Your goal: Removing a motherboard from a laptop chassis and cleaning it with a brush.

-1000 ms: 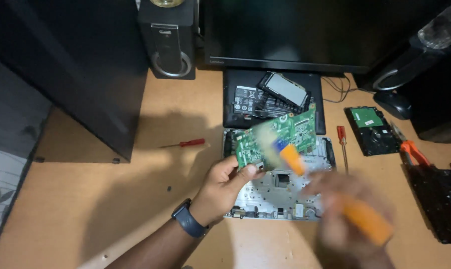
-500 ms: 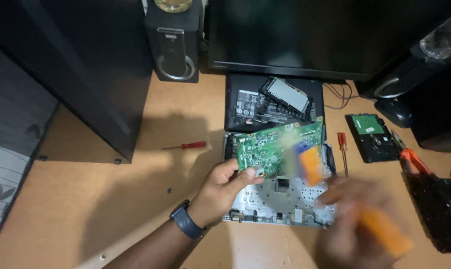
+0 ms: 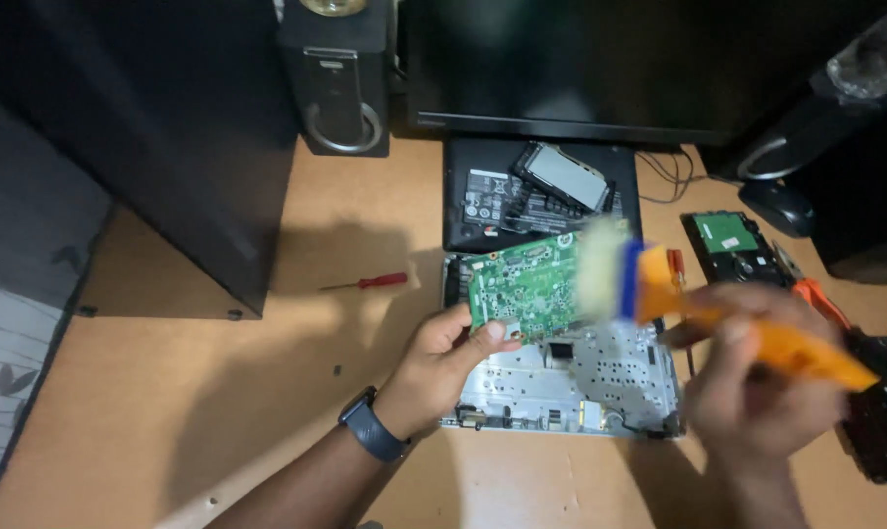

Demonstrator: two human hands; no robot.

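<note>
The left hand (image 3: 443, 358) pinches the lower corner of a green circuit board (image 3: 527, 284), thumb on its face and fingers curled behind, holding it tilted up over the desk. The board is flat and thin, studded with tiny solder points and small metal parts. The right hand (image 3: 757, 377), blurred, is closed around the orange plastic handle of a paintbrush (image 3: 698, 309). A blue band joins the handle to a wide tuft of pale bristles, which lies against the right edge of the board.

Just beneath the board sits an opened laptop base (image 3: 580, 382), a silvery metal plate punched with many small holes and a dark square chip near its middle. Behind it lies a black laptop cover (image 3: 482, 201) with stickers, and on that a dark rectangular part with a grey face (image 3: 566, 176). A red-handled screwdriver (image 3: 370, 282) lies on the tan wooden desk (image 3: 267, 392), well apart to the left. Another red-handled screwdriver (image 3: 676, 266) shows just behind the brush. To the right rests a bare hard drive (image 3: 732, 245) with a green board on top, near a black mouse (image 3: 776, 206). A dark speaker (image 3: 337, 88) with a round silver ring stands at the back, beside a black monitor (image 3: 561, 69). A dark watch (image 3: 370, 426) wraps the left wrist.
</note>
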